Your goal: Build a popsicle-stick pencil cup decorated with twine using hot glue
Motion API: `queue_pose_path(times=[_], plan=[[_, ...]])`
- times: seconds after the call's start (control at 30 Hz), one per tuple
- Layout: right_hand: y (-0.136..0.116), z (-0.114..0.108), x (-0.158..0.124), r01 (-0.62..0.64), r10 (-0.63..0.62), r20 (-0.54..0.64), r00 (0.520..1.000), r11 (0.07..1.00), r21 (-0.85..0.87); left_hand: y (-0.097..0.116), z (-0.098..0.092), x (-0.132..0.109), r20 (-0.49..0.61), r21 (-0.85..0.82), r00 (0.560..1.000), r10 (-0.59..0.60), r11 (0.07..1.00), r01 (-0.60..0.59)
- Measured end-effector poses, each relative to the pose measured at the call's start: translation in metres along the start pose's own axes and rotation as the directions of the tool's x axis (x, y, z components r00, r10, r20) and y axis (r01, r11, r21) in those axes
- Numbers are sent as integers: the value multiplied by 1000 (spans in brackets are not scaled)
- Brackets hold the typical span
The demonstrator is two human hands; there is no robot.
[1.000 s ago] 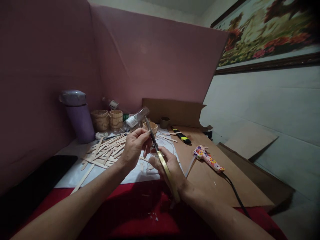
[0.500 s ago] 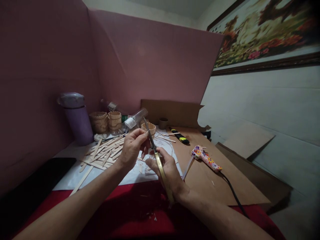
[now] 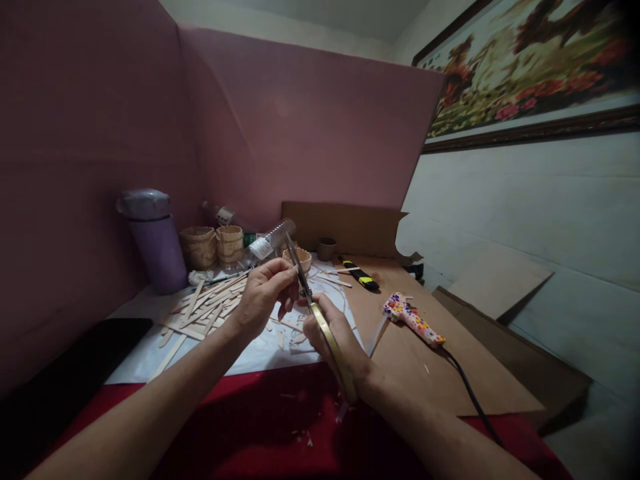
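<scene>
My right hand (image 3: 337,333) is wrapped round a pair of scissors (image 3: 327,337) with gold-coloured handles. Their dark blades point up and away from me, past the fingertips of my left hand (image 3: 270,290). Thumb and forefinger of that left hand are pinched together right beside the blades. A tiny pale tip shows at the pinch, too small to name. Left of and behind my left hand, a loose pile of wooden craft sticks (image 3: 220,303) lies on white paper (image 3: 250,363). Small cut scraps (image 3: 283,340) are scattered below my hands.
Behind stand carved wooden-looking cups (image 3: 199,247), a clear plastic bottle (image 3: 270,240) and a purple tumbler (image 3: 159,250). On the brown board (image 3: 450,380) rest a yellow-black utility knife (image 3: 361,275) and a flower-patterned glue gun (image 3: 413,320) with a black cord. Red cloth (image 3: 240,427) covers the near edge.
The scissors' handle has swung slightly right and toward me, and my right thumb has drawn in closer to it. My left hand keeps its pinch in nearly the same spot.
</scene>
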State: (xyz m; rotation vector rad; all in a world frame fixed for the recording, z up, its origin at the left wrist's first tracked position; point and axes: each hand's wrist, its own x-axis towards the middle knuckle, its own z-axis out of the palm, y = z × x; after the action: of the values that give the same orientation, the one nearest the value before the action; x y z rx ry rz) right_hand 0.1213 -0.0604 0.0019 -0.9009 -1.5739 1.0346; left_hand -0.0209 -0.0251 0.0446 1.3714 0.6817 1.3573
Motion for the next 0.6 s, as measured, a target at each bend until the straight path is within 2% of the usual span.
queue_pose_path(times=[0.27, 0.47, 0.6], plan=[[9, 3, -4, 25, -23, -35, 999, 997, 75, 0, 3, -2, 16, -14, 1000, -11, 1000, 11], [11, 4, 2, -27, 65, -166, 984, 975, 222, 1, 4, -1, -40, -149, 999, -29, 989, 23], [5, 0, 4, -20, 86, -254, 963, 968, 251, 1, 1, 1, -78, -216, 991, -112, 972, 93]])
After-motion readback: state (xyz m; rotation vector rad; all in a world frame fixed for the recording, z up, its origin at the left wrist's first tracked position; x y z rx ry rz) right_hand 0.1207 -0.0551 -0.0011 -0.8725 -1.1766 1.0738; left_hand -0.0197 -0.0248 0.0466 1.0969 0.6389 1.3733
